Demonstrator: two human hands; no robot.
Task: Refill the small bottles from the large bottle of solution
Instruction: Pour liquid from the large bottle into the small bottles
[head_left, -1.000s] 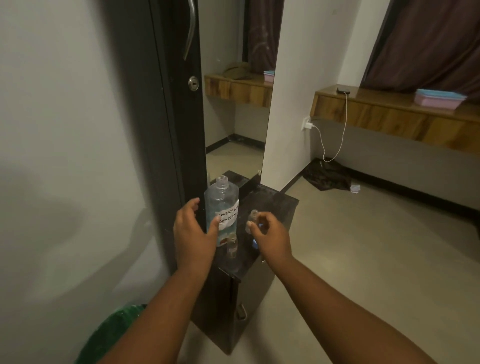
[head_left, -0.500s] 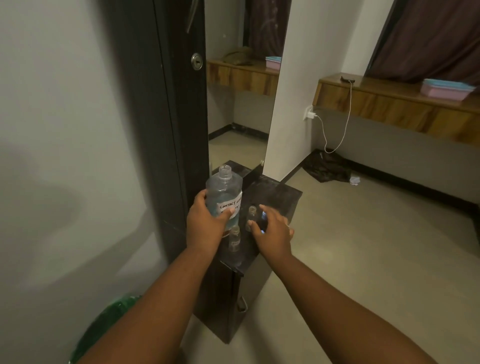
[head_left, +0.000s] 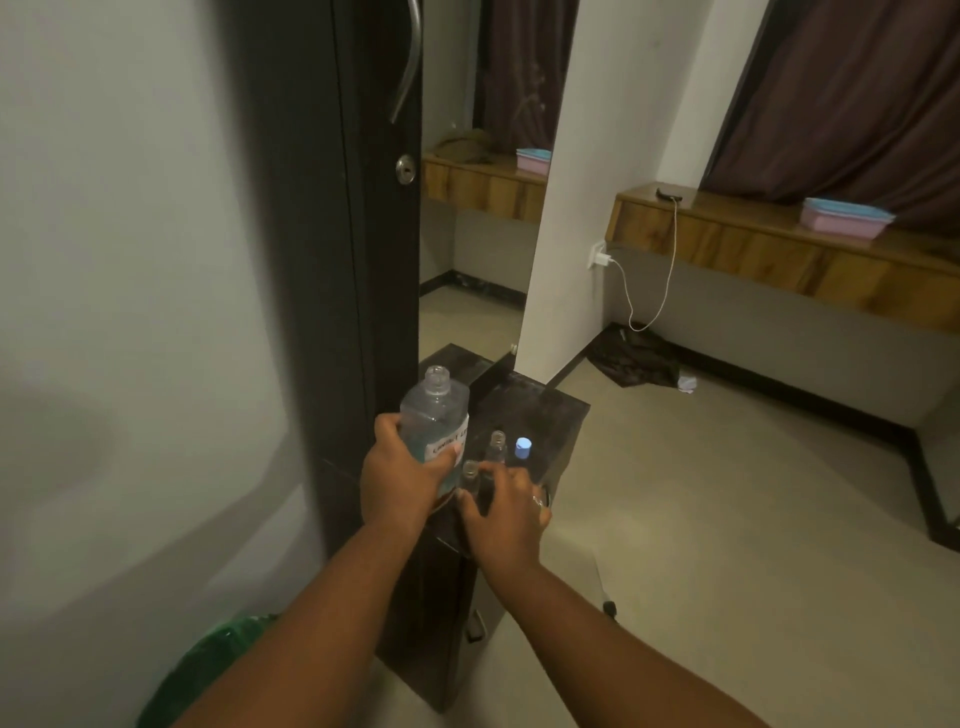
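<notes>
Large bottle seemingly tilted, uncapped mouth up, left hand gripping.

1. The left hand covers the large bottle's lower half and part of its label.
2. The right hand hides the nearer small bottle's body.
3. The label text is blurred.

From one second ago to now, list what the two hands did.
The left hand closed around the large clear labelled bottle, which it had only neared. The right hand set the small blue cap on the dark cabinet top and dropped to the nearer small clear bottle. The farther small bottle stayed put.
</notes>
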